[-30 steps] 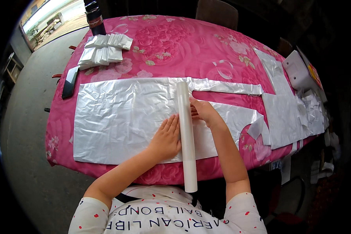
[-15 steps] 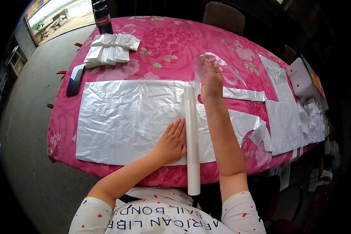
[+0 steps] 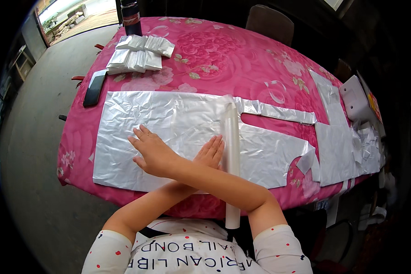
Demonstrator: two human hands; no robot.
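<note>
my left hand [image 3: 210, 153]: flat, fingers straight, beside translucent white plastic roll [image 3: 233, 148] | my right hand [image 3: 153, 154]: fingers spread, released (contact unclear) | shiny silver-white plastic sheet [image 3: 187, 114]: under roll, both hands; on pink floral tablecloth [image 3: 214, 64]

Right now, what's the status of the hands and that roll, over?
Left hand flat on silvery sheet, beside pale roll. Right hand open over sheet, holding nothing. Roll lies across sheet. Right forearm crosses over left forearm.

The person's white fabric top [image 3: 182, 246] with small red and dark spots [image 3: 118, 252] has short sleeves [image 3: 281, 249] and dark-blue lettering [image 3: 187, 262].
</note>
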